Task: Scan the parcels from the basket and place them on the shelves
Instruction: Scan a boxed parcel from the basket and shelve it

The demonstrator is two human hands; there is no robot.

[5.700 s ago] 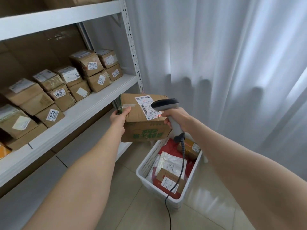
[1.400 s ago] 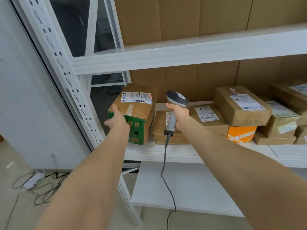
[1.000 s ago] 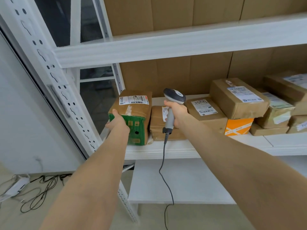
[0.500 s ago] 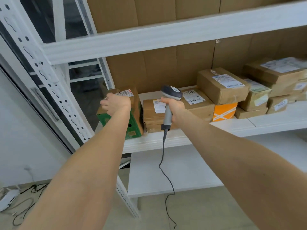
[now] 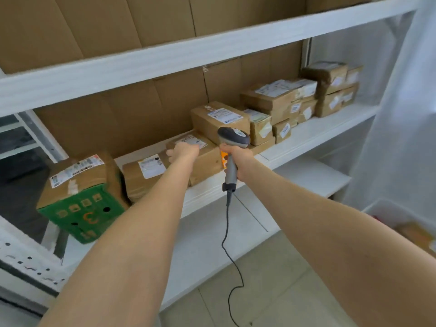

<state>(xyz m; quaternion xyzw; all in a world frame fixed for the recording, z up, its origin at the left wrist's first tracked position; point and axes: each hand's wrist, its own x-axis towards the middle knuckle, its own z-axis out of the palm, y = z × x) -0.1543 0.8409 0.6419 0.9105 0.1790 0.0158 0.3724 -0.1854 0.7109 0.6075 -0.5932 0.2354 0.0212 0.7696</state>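
Green-and-brown parcel (image 5: 80, 185) sits at the left end of the white metal shelf (image 5: 313, 131), a boxy carton with a kraft top, a white barcode label and a green printed front with punched holes; left hand (image 5: 183, 151) is off it, up in front of a flat brown box, fingers loosely curled and grasping nothing; right hand (image 5: 237, 159) is wrapped tight round the grey handle of the scanner (image 5: 232, 138), its rounded dark head pointing at the shelf, thin black cable (image 5: 226, 232) trailing down; taped cardboard parcels (image 5: 219, 116) run in stacks to the right; white plastic basket (image 5: 387, 213) shows blurred at the lower right, beside a sheer white curtain (image 5: 401, 114).
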